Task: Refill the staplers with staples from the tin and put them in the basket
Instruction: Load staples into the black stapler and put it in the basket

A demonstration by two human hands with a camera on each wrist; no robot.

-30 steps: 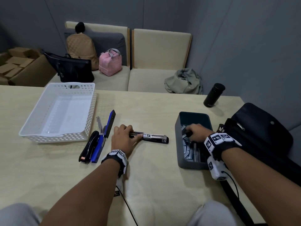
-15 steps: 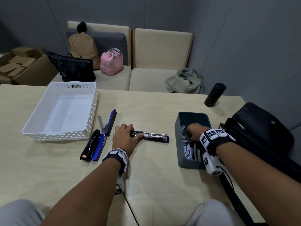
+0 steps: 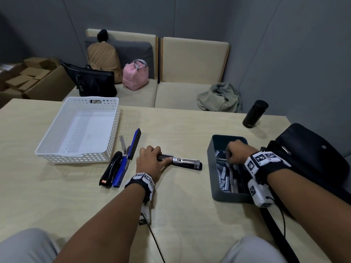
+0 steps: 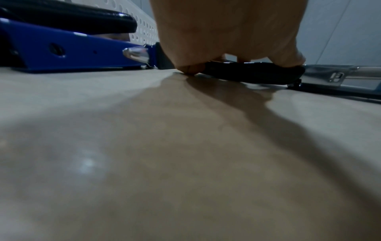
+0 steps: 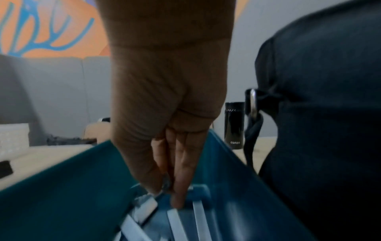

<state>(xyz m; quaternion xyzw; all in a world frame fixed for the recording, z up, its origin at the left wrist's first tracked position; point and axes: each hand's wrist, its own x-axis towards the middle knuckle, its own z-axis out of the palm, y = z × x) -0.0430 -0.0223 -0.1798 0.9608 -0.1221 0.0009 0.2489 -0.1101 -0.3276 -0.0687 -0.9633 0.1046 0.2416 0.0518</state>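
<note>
A black stapler [image 3: 187,162] lies swung open on the table, its metal magazine [image 4: 340,78] pointing right. My left hand [image 3: 152,160] grips its rear end [image 4: 253,73], fingers curled over it. My right hand [image 3: 237,153] reaches into the dark teal tin [image 3: 211,168], where several staple strips [image 3: 226,175] lie. In the right wrist view its thumb and fingers [image 5: 179,179] pinch a staple strip among the strips [image 5: 175,220]. The white basket [image 3: 57,150] stands at the left with nothing in it.
An open blue stapler [image 3: 129,158] and another black stapler [image 3: 111,171] lie between the basket and my left hand. A black bag [image 3: 307,160] crowds the tin's right side. A black bottle [image 3: 255,113] stands at the far right edge.
My right hand has shifted slightly inside the tin. The left hand and the open stapler have stayed where they were.
</note>
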